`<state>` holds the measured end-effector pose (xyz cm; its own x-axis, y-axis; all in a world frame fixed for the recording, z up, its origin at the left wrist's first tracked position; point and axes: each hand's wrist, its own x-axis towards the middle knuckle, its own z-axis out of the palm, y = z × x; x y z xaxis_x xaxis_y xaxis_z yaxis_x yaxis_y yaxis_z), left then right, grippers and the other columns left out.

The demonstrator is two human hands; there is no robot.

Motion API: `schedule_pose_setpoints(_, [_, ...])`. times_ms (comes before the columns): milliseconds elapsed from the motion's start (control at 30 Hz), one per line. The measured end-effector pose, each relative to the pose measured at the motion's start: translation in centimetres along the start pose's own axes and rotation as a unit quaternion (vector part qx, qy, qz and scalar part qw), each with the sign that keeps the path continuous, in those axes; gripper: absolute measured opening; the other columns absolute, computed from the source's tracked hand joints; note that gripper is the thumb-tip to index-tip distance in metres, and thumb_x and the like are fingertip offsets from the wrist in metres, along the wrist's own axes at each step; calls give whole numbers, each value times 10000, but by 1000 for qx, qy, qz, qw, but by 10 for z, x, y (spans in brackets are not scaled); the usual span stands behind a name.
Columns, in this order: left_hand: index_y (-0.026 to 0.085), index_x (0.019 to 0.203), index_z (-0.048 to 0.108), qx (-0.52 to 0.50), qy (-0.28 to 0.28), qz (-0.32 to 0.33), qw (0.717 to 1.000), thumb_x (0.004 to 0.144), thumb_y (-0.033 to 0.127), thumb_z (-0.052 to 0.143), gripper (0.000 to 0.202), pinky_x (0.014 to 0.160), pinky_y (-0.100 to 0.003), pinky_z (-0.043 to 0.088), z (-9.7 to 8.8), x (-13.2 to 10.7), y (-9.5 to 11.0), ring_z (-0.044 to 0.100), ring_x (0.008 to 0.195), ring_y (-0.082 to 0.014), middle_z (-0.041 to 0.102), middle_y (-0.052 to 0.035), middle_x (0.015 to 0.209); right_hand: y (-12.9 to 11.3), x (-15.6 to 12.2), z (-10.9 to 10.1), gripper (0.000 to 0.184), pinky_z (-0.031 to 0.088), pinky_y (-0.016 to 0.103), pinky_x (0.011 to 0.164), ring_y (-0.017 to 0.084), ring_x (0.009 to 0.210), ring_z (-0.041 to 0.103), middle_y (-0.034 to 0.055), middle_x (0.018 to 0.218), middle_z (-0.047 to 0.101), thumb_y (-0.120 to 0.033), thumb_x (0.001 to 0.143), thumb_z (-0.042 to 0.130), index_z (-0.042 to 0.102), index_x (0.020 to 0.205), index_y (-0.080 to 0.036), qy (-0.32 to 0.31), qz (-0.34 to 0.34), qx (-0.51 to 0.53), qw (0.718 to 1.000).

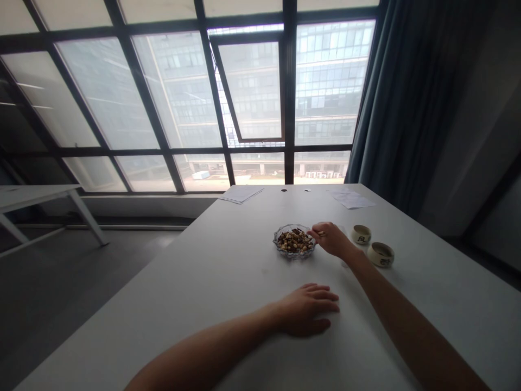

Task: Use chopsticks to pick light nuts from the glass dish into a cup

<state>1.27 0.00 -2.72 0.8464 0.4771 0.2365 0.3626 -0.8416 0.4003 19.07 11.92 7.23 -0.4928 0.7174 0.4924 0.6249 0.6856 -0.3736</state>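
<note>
Pinching now with my right hand (332,239), fingertips drawn narrow on a small pale piece (320,233) just over the right rim of the glass dish (278,239), which sits mid-table heaped with mixed nuts (294,240). My left hand (307,315) lies flat on the white table (203,282), fingers stretched out, holding nothing. Two small cups (361,234) stand just right of my wrist

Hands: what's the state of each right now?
Left hand: open, flat on the table, empty.
Right hand: pinched shut at the nut dish rim; contents unclear.
</note>
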Motion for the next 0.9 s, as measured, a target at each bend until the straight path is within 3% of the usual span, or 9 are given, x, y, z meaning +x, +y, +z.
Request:
schedule_pose_setpoints(400, [288,1409,567,0,-7,-1,1000,971,373,597,447,1254,-425,263,-2,-2,2,396,1493,-259,531,-36,1537,-7,-1,0,489,365,287,590,167,574,588,106,650,721,-382,1015,478,574,575,-191,-14,43,2,999])
schedule_pose_setpoints(700, [282,1405,578,-12,2,0,1000,969,375,604,446,1254,-414,264,0,-3,0,399,1492,-251,539,-34,1531,4,-1,-22,533,463,286,582,235,651,720,97,654,738,-557,986,525,661,634,-181,-13,60,95,994])
schedule_pose_setpoints(900, [281,1412,577,-13,-10,-1,1000,969,370,603,453,1253,-426,268,-2,-3,1,402,1488,-268,538,-40,1531,8,-3,-31,514,504,291,579,254,669,740,104,670,749,-576,958,563,717,713,-151,-42,89,139,985])
